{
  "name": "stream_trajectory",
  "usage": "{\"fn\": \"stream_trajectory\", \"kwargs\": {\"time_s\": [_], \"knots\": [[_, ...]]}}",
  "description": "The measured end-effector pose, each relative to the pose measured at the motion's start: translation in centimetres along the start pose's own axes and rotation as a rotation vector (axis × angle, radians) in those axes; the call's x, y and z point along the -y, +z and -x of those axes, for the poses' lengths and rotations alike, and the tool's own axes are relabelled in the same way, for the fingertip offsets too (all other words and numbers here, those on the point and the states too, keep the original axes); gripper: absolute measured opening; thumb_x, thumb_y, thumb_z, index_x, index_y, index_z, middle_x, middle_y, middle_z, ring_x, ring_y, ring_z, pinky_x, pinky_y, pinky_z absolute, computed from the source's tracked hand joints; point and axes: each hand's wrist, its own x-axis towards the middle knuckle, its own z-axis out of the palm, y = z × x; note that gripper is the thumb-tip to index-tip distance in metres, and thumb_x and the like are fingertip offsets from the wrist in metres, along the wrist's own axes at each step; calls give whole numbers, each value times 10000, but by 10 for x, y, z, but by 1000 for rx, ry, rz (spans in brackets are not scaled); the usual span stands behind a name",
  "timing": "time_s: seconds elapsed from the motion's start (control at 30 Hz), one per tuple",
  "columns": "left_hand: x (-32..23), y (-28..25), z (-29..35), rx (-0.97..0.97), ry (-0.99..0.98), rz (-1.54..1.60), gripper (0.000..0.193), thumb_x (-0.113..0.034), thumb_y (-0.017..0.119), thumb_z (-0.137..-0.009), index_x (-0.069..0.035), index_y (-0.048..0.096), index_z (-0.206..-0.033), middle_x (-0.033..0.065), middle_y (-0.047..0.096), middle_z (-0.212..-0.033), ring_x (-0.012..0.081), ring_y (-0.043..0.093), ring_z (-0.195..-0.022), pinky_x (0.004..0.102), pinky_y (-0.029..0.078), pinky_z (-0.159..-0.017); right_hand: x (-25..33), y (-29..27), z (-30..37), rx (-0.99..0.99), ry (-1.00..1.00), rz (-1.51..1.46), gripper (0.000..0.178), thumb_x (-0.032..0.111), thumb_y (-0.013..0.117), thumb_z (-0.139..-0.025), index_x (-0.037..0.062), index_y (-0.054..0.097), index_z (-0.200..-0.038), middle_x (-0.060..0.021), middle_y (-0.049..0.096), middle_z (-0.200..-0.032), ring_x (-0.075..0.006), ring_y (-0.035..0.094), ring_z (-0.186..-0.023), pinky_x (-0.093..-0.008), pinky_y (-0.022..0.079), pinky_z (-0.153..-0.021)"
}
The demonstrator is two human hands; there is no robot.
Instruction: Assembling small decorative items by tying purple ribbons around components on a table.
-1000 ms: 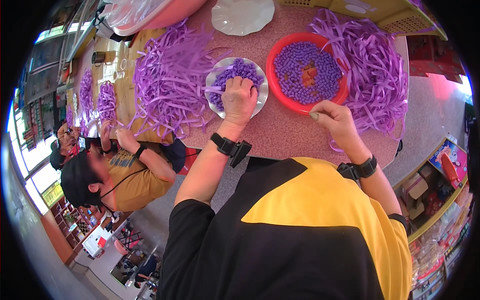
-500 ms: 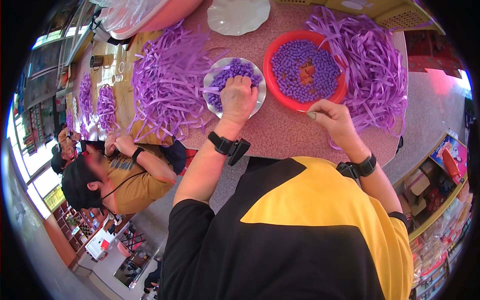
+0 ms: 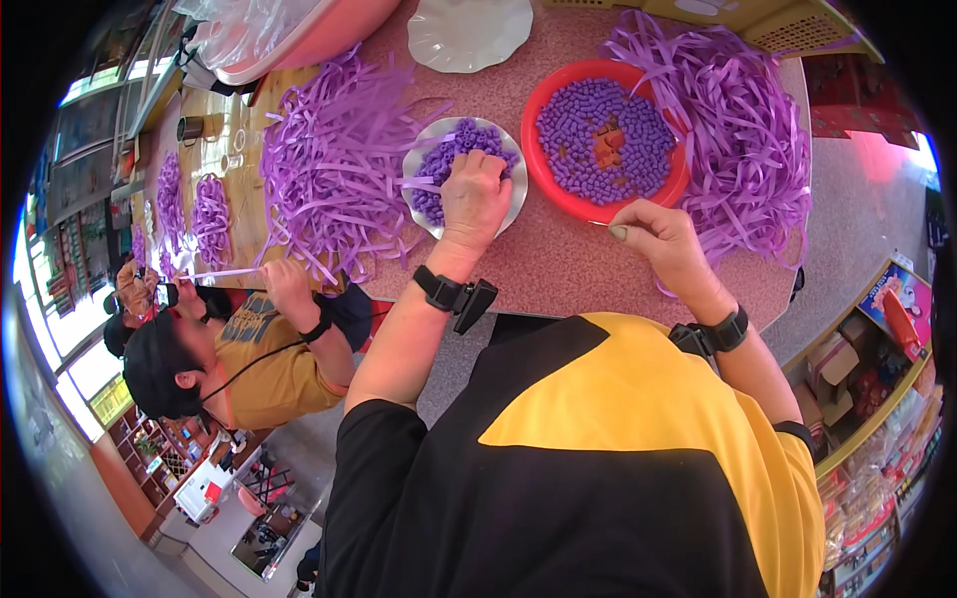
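A white scalloped plate [image 3: 423, 211] holds a heap of small purple pieces [image 3: 429, 199]. My left hand [image 3: 475, 196] rests over this heap with curled fingers; whatever lies under the fingertips is hidden. To its right stands a red round basin [image 3: 536, 164] with many small purple bead-like pieces [image 3: 563, 115] spread inside. At the basin's near rim, my right hand [image 3: 653, 239] is closed in a pinch, thumb against forefinger. What it pinches, if anything, is too small to name. A purple ribbon end sticks out from the plate, left of my left hand.
Loose purple ribbons lie in a pile [image 3: 324, 159] left of the plate and another pile [image 3: 748, 149] right of the basin. Behind are an empty-looking white dish [image 3: 469, 35], a pink tub [image 3: 319, 40] and a yellow crate [image 3: 797, 30]. At left sits a co-worker [image 3: 264, 349].
The co-worker's near hand has moved right and now draws a purple ribbon out straight. My own hands stay nearly in place; the whole view has shifted slightly.
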Motion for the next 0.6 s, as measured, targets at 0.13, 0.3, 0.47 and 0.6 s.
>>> {"fn": "stream_trajectory", "kwargs": {"time_s": [0.13,0.3,0.47,0.6], "knots": [[0,1,1,29,-5,-10,136,-114,715,-733,-78,658,-851,88,613,-862,303,598,-846,416,506,-716,-5,1,-1,-7,-20,-7,96,85,652,-906,-2,668,-942,61,562,-757,-24,458,-708,-207,372,-625],[2,5,4,-18,2,-4,133,-101,710,-727,-75,654,-845,93,607,-853,307,595,-838,420,504,-707,-4,2,-2,-7,-24,-24,95,91,652,-914,2,666,-945,70,531,-730,-19,428,-669,-207,341,-581],[-1,5,8,-40,-46,-17,115,-96,709,-722,-80,645,-816,94,595,-836,308,589,-824,423,497,-695,-2,3,-2,-9,-31,-10,96,93,651,-916,3,665,-945,70,531,-729,-17,426,-670,-208,340,-579],[0,5,9,-49,-22,-29,84,-93,705,-733,-84,639,-783,91,589,-830,304,583,-814,428,488,-678,-2,4,-2,-7,-25,-13,94,90,649,-916,0,662,-940,68,536,-729,-20,425,-673,-211,342,-585]]}}
